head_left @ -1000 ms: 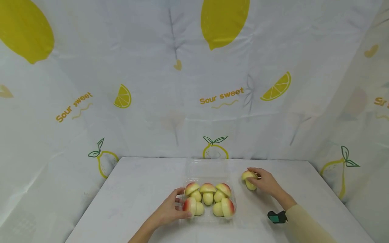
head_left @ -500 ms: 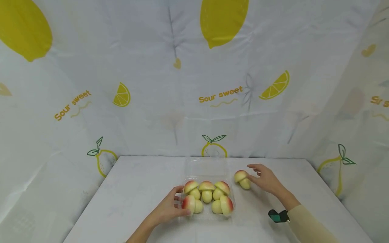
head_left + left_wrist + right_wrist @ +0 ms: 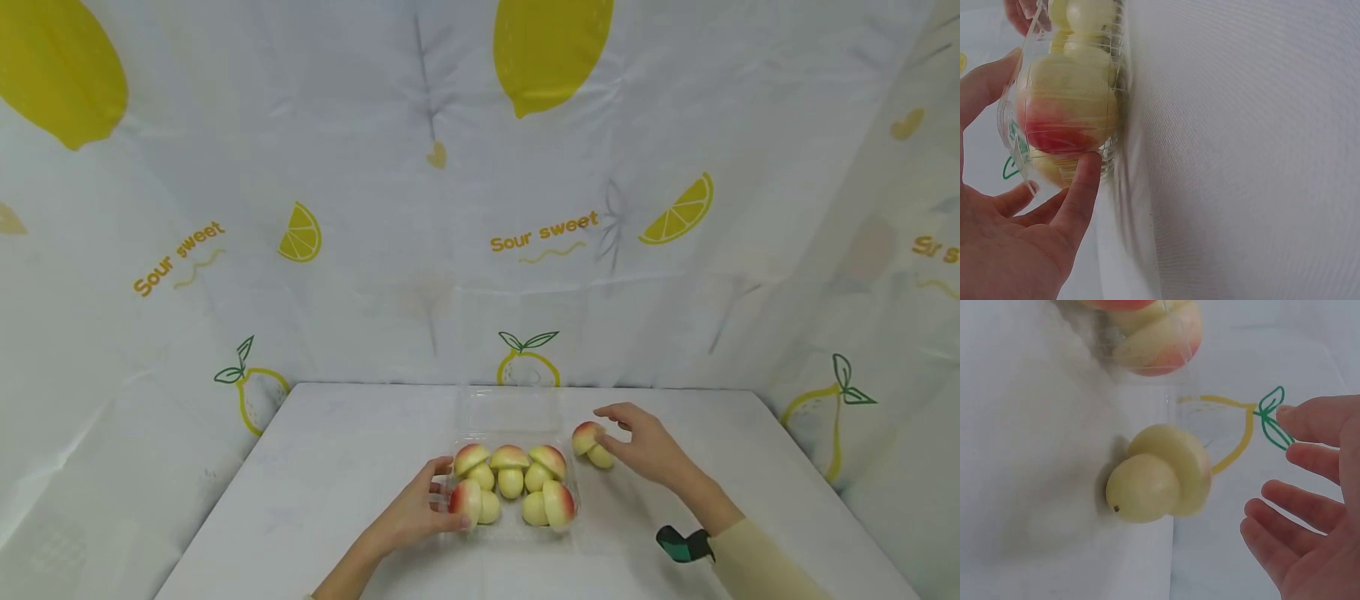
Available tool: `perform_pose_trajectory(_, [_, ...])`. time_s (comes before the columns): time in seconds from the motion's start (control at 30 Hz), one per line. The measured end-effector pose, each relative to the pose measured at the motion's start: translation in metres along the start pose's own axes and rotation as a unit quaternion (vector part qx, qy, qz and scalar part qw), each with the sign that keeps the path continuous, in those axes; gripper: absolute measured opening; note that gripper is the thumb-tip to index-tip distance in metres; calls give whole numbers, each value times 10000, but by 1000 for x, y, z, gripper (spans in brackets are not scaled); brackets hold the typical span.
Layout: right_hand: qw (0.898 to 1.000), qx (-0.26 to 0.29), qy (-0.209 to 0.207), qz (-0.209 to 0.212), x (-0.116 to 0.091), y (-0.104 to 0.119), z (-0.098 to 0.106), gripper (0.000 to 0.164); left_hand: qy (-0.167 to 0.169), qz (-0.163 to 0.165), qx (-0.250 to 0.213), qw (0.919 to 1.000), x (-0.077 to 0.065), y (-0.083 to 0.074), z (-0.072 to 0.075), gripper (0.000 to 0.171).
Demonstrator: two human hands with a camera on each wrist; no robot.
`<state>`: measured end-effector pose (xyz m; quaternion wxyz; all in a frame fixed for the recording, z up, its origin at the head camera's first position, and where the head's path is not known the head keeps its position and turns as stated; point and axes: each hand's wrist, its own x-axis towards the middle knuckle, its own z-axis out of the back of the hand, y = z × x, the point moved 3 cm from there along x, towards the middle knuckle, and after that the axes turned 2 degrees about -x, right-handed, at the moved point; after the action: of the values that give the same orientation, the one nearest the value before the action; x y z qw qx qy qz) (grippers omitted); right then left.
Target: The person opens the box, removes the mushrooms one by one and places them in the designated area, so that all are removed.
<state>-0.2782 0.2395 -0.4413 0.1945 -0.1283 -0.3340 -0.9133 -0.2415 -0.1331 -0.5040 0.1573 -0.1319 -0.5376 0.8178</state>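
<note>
A clear plastic clamshell box (image 3: 517, 542) stands on the table with its lid raised at the back. Several pale yellow toy mushrooms with red-tinged caps lie in it, such as the middle one (image 3: 511, 471). My left hand (image 3: 414, 512) holds the box's left side, thumb at the front and fingers along the wall; in the left wrist view its fingertip (image 3: 1089, 164) presses the ribbed side. Just right of the box, another toy mushroom (image 3: 1147, 484) lies on its side on the table. My right hand (image 3: 651, 446) hovers by it, fingers spread and apart from it in the right wrist view.
The white table (image 3: 337, 467) runs back to a lemon-print curtain (image 3: 390, 292). The raised lid (image 3: 510, 410) stands behind the box. A black and green band (image 3: 684, 544) shows at my right wrist.
The loose toy mushroom has moved left, closer to the box. My right hand followed it left and has let go. The left hand has stayed on the box.
</note>
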Motion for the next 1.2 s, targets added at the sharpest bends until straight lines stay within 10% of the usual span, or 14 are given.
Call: perform_pose_trajectory(1.2, [9951,30,831,534,-20,63,-29,35,-52,-2,46,10000,0,-4,-1,94])
